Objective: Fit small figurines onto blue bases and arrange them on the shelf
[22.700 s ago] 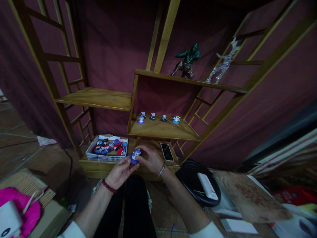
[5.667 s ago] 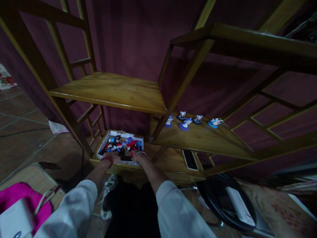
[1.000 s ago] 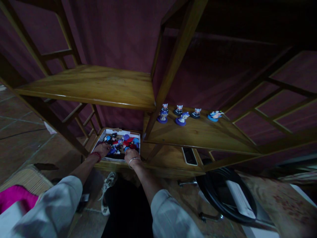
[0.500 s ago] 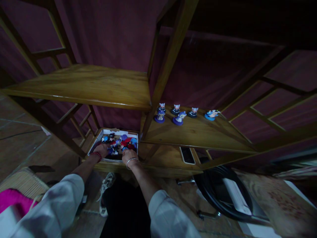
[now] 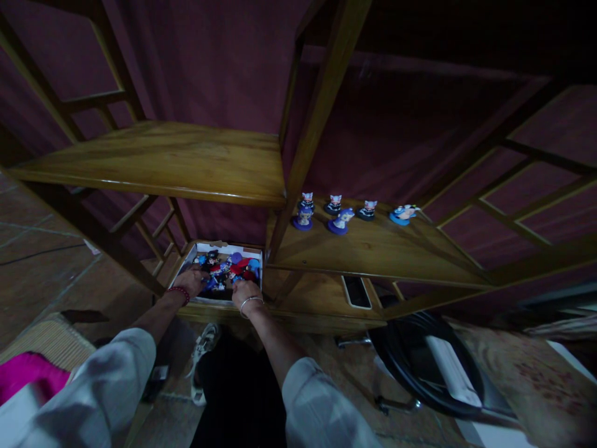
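A shallow white box (image 5: 254,253) stands on the low left shelf, holding several small toy figurines (image 5: 242,267) in red, blue, purple and black. My left hand (image 5: 191,281), with a red bead bracelet at the wrist, reaches over the box's front left part. Its fingers are bent among the figurines, and what they grip is too dark to make out. At the front right of the box is my right hand (image 5: 245,291), a silver bangle on its wrist. Its fingers are curled closed beside the figurines; anything inside them is hidden.
On the right shelf (image 5: 392,252) stand several figurines (image 5: 342,221) on round bases, with a blue-based one (image 5: 403,214) at the far right. A phone (image 5: 357,292) lies on the lower shelf. A wooden upright (image 5: 310,143) divides the shelves. A black chair (image 5: 420,354) is at the right.
Both hands stay in the box with only slight finger movement. The whole view has shifted a little; the shelf figurines stand as before.
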### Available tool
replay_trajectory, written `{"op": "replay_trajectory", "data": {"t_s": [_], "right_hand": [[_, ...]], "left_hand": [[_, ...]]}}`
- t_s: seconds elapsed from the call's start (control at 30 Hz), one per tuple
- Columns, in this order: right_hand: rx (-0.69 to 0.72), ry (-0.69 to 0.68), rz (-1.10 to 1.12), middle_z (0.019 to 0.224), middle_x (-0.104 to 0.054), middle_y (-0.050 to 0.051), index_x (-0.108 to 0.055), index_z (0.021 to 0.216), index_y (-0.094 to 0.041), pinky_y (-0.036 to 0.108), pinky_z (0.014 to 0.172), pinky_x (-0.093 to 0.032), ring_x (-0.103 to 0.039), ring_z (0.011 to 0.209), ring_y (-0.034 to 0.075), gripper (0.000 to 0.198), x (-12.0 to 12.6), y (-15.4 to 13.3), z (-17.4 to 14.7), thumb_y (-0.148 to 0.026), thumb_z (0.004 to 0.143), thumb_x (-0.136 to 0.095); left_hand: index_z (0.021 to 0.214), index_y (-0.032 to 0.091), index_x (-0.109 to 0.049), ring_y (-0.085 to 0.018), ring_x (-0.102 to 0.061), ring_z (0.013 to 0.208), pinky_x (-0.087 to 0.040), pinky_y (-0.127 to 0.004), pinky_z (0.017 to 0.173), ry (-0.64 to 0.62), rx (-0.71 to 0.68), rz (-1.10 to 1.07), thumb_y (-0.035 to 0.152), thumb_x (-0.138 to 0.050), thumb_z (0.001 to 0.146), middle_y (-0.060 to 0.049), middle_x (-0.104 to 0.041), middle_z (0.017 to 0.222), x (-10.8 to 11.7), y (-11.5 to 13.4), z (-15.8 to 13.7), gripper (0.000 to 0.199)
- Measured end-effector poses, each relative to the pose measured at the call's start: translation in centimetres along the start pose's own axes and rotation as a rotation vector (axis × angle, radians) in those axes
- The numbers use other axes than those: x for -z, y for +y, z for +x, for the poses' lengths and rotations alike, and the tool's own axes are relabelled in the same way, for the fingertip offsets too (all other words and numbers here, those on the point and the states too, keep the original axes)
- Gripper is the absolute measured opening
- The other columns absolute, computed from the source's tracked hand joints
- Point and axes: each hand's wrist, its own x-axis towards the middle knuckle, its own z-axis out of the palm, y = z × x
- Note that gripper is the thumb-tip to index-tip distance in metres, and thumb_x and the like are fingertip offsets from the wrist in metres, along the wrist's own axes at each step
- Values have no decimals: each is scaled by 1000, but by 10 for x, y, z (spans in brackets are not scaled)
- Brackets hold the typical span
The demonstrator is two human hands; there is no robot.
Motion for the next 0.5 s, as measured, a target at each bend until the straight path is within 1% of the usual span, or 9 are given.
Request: {"op": "replay_trajectory", "data": {"t_s": [0.1, 0.17, 0.33, 0.4, 0.5], "right_hand": [[-4, -18, -19, 90, -66, 8, -63, 89, -22, 27, 69, -46, -61, 85, 21, 26, 3, -1, -2, -19, 72, -44], [-7, -26, -20, 90, -66, 8, -63, 89, -22, 27, 69, -46, -61, 85, 21, 26, 5, -2, -3, -19, 71, -45], [-6, -37, -15, 92, -65, 9, -63, 89, -21, 27, 70, -45, -60, 86, 21, 26, 8, -3, -4, -20, 70, -46], [9, -26, -17, 92, -66, 9, -63, 89, -21, 27, 71, -45, -60, 86, 21, 26, 7, -3, -4, -19, 71, -45], [15, -14, -19, 90, -66, 9, -64, 88, -21, 28, 71, -46, -61, 85, 21, 26, 5, -2, -4, -20, 72, -44]], "left_hand": [[91, 26, -62, -24, -44, 103, -42, -33, 76, 4, -8, 78, 29, -49, 69, -7, -50, 106, 1, 10, 1, 26], [92, 24, -61, -26, -40, 105, -42, -35, 75, 9, -20, 104, 28, -51, 67, -8, -48, 108, 1, 16, 3, 27], [99, 21, -58, -25, -36, 108, -32, -40, 87, 16, -93, 154, 19, -49, 68, -9, -46, 112, 3, 22, 4, 33], [103, 19, -55, -26, -35, 110, -29, -40, 89, 12, -116, 164, 17, -50, 67, -9, -47, 113, 2, 23, 4, 37], [104, 16, -54, -28, -34, 111, -27, -42, 91, 11, -129, 179, 18, -55, 63, -12, -48, 113, -1, 23, 7, 41]]}}
